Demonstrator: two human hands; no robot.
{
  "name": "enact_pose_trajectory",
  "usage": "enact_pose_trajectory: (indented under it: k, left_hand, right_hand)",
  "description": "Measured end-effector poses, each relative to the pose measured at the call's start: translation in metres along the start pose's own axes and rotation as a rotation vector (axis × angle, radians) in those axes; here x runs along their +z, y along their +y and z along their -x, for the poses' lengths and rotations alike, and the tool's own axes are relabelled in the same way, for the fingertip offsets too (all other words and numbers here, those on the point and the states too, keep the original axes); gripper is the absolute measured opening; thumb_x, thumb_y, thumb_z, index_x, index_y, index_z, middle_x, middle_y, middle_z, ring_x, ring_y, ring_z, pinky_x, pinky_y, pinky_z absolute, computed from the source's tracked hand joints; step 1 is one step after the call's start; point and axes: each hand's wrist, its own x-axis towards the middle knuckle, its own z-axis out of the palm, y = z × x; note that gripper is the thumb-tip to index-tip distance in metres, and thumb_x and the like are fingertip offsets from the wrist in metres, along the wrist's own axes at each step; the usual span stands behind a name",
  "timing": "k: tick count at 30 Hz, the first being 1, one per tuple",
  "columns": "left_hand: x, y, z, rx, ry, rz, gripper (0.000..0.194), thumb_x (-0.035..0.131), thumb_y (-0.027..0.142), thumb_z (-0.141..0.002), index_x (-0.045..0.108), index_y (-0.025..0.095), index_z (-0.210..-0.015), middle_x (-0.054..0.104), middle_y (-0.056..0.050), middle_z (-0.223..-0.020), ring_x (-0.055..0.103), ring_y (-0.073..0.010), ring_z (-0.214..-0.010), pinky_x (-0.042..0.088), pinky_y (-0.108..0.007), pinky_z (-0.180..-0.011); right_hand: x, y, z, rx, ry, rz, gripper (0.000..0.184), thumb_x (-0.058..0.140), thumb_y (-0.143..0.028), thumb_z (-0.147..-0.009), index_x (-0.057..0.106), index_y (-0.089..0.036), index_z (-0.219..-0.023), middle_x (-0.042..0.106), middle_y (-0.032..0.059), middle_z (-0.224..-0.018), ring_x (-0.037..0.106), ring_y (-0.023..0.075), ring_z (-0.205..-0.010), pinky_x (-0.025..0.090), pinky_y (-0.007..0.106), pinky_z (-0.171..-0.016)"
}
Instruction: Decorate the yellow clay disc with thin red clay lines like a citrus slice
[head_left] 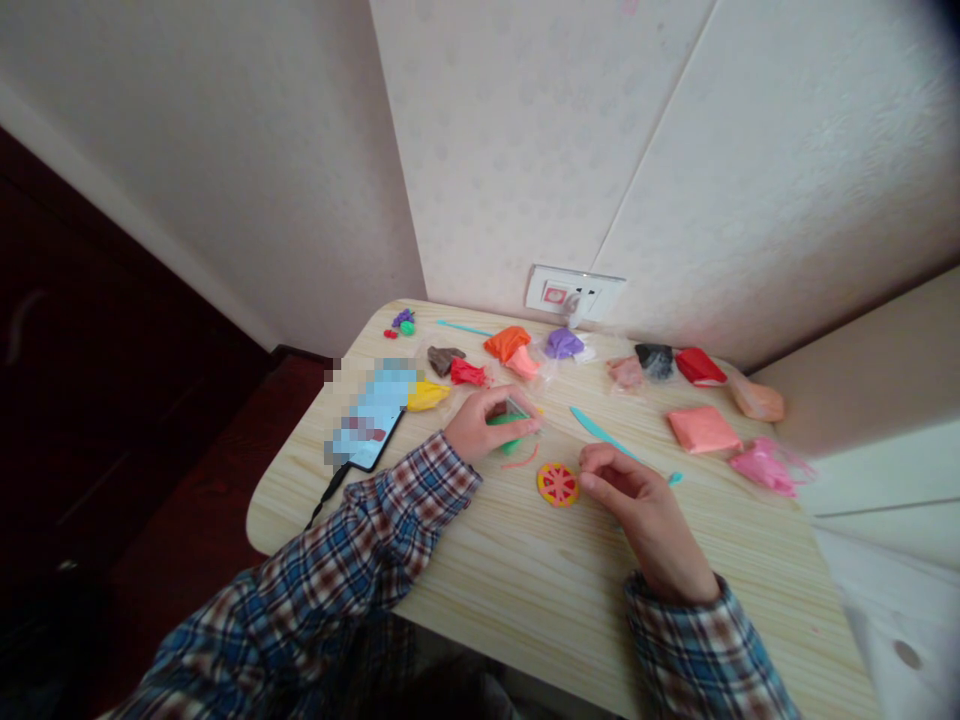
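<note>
Gripped in the left hand [484, 425], between thumb and fingers, is a clear plastic piece [517, 407], over green clay [511, 432]. Right hand [630, 490]: thumb and forefinger drawn together at the tips, just beside the right edge of a yellow-and-red disc [557, 485] lying flat; whether anything small is pinched cannot be told.

Supporting surface: a pale wood-grain table [480, 560] with rounded corners, set against the wall. A phone [375, 410] lies at the left, screen partly pixelated, black cable [328, 497] attached. Modelling clay in assorted colours is spread along the far side — orange [510, 343], purple [564, 343] and black [655, 360] packs among it — with a flat salmon pack [703, 429] nearer on the right. A turquoise clay knife [596, 427] lies between the hands, beyond the disc. Smallest noted: a thin coral strip [523, 461], curved, near the left fingertips.
</note>
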Motion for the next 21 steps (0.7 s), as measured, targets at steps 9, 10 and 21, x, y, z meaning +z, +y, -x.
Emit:
enact_pose_trajectory:
  k: [9, 10, 21]
  left_hand:
    - [-0.001, -0.002, -0.001, -0.015, 0.031, 0.009, 0.026, 0.069, 0.037, -0.071, 0.062, 0.012, -0.075, 0.065, -0.003, -0.073, 0.059, -0.0118, -0.070, 0.046, -0.023, -0.066]
    - [-0.001, -0.002, -0.001, -0.013, 0.033, 0.008, 0.026, 0.070, 0.037, -0.071, 0.062, 0.012, -0.075, 0.065, -0.003, -0.073, 0.060, -0.0119, -0.070, 0.046, -0.023, -0.066]
    - [0.001, -0.004, -0.002, -0.022, 0.027, 0.031, 0.021, 0.069, 0.031, -0.070, 0.062, 0.012, -0.075, 0.065, -0.003, -0.073, 0.060, -0.0115, -0.070, 0.047, -0.022, -0.066]
  right_hand:
    - [-0.003, 0.009, 0.008, -0.171, 0.042, 0.420, 0.019, 0.063, -0.040, -0.076, 0.066, -0.022, -0.071, 0.059, 0.0062, -0.083, 0.052, 0.0190, -0.073, 0.041, 0.033, -0.063]
    - [-0.004, 0.010, 0.010, -0.175, 0.045, 0.439, 0.018, 0.065, -0.040, -0.075, 0.065, -0.022, -0.071, 0.058, 0.0060, -0.083, 0.051, 0.0185, -0.071, 0.041, 0.032, -0.062]
    - [-0.007, 0.016, 0.014, -0.145, -0.023, 0.479, 0.013, 0.059, -0.031, -0.080, 0.068, -0.023, -0.085, 0.055, 0.0064, -0.094, 0.051, 0.0169, -0.072, 0.043, 0.032, -0.061]
